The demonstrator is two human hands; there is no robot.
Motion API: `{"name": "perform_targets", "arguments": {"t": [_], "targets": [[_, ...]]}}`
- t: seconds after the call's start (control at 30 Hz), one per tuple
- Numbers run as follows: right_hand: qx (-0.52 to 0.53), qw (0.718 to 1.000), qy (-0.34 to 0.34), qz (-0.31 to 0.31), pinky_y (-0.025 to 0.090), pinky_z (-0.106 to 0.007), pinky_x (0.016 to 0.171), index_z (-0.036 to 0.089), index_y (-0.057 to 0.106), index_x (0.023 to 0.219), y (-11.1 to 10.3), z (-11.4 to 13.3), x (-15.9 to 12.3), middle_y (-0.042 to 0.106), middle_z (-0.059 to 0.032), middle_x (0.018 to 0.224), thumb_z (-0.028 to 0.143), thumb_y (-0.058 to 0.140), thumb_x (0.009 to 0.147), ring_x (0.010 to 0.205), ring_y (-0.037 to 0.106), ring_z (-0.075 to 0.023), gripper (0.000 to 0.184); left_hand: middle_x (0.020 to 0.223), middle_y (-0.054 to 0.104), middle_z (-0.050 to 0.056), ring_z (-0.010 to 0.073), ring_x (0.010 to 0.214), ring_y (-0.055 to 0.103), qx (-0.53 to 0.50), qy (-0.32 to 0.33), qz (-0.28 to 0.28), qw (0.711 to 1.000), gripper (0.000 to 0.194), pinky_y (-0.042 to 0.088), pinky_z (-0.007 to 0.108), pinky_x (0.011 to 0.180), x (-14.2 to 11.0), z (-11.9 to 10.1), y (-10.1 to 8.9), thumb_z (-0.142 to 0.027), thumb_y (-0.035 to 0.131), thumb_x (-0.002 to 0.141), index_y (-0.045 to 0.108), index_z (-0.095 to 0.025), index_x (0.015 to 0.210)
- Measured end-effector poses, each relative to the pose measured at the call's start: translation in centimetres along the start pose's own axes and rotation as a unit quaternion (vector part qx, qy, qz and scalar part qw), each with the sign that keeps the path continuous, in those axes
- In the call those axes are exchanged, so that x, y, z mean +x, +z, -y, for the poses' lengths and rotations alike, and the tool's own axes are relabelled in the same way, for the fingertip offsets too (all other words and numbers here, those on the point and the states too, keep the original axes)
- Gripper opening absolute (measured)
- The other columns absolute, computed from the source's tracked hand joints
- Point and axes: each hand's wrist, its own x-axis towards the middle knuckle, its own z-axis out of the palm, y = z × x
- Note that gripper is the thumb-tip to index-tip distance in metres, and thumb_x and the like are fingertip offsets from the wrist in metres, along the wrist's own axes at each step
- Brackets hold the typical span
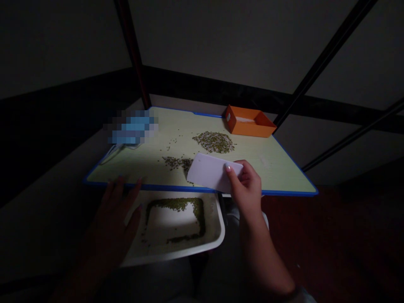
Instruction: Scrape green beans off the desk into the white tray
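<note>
The room is dim, and a pale green surface (280, 166) with a blue edge stands in front of you. An orange box (252, 129) sits at its far right; a blurred blue item (135, 126) is at the far left. Your right hand (248, 191) has its fingers closed on a white card (210, 170), held by the near edge beside a loose scatter of seeds (175, 163). Your left hand (118, 219) is open, fingers spread, by the left side of a white tray (176, 254); you can't tell if it touches. Some seeds already lie along the tray's inner sides, while the scatter and a larger pile (216, 142) are not yet off the surface.
</note>
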Motion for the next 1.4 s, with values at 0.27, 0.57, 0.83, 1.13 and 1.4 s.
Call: {"name": "perform_targets", "arguments": {"t": [0.27, 0.57, 0.83, 1.13, 1.4], "targets": [[0.02, 0.999, -0.006, 0.035, 0.03, -0.022, 0.047, 0.022, 0.054, 0.074, 0.5, 0.5, -0.7, 0.046, 0.0063, 0.06, 0.034, 0.062, 0.085, 0.054, 0.042, -0.0102, 0.018, 0.164, 0.023, 0.012, 0.0309, 0.154, 0.007, -0.001, 0.011, -0.002, 1.0, 0.055, 0.025, 0.058, 0.122, 0.2, 0.2, 0.0, -0.042, 0.03, 0.092, 0.037, -0.028, 0.145], [-0.006, 0.999, -0.028, 0.024, 0.03, -0.02, 0.044, 0.021, 0.056, 0.075, 0.1, 1.1, -1.2, 0.049, 0.0069, 0.057, 0.036, 0.063, 0.086, 0.05, 0.043, -0.0091, 0.019, 0.164, 0.021, 0.015, 0.0304, 0.154, 0.007, -0.005, 0.0, 0.008, 1.0, 0.058, 0.022, 0.057, 0.123, 0.0, 0.1, 0.0, -0.046, 0.026, 0.092, 0.038, -0.024, 0.144], [-0.093, 0.981, -0.058, -0.158, 0.033, -0.022, 0.05, 0.02, 0.057, 0.072, -3.2, -0.2, 1.5, 0.052, 0.0044, 0.061, 0.038, 0.065, 0.082, 0.055, 0.046, -0.011, 0.021, 0.164, 0.02, 0.014, 0.0305, 0.154, 0.005, -0.008, 0.003, 0.005, 1.0, 0.058, 0.023, 0.059, 0.122, -0.1, 0.1, 0.0, -0.047, 0.026, 0.093, 0.037, -0.025, 0.145], [-0.058, 0.994, -0.012, -0.09, 0.031, -0.023, 0.05, 0.02, 0.059, 0.075, -3.1, -0.7, 1.7, 0.049, 0.0056, 0.06, 0.039, 0.066, 0.08, 0.055, 0.043, -0.0112, 0.021, 0.164, 0.02, 0.016, 0.032, 0.154, 0.007, -0.011, 0.01, 0.003, 1.0, 0.059, 0.025, 0.059, 0.122, 0.1, 0.0, 0.0, -0.048, 0.024, 0.093, 0.038, -0.022, 0.144], [0.021, 0.999, 0.023, 0.015, 0.032, -0.022, 0.049, 0.021, 0.056, 0.075, -1.2, 0.1, 0.2, 0.049, 0.0057, 0.061, 0.038, 0.065, 0.082, 0.056, 0.043, -0.0109, 0.02, 0.163, 0.021, 0.016, 0.0318, 0.154, 0.007, -0.01, 0.002, 0.001, 1.0, 0.06, 0.023, 0.06, 0.122, 0.0, 0.1, 0.1, -0.049, 0.024, 0.092, 0.039, -0.023, 0.144]]}}
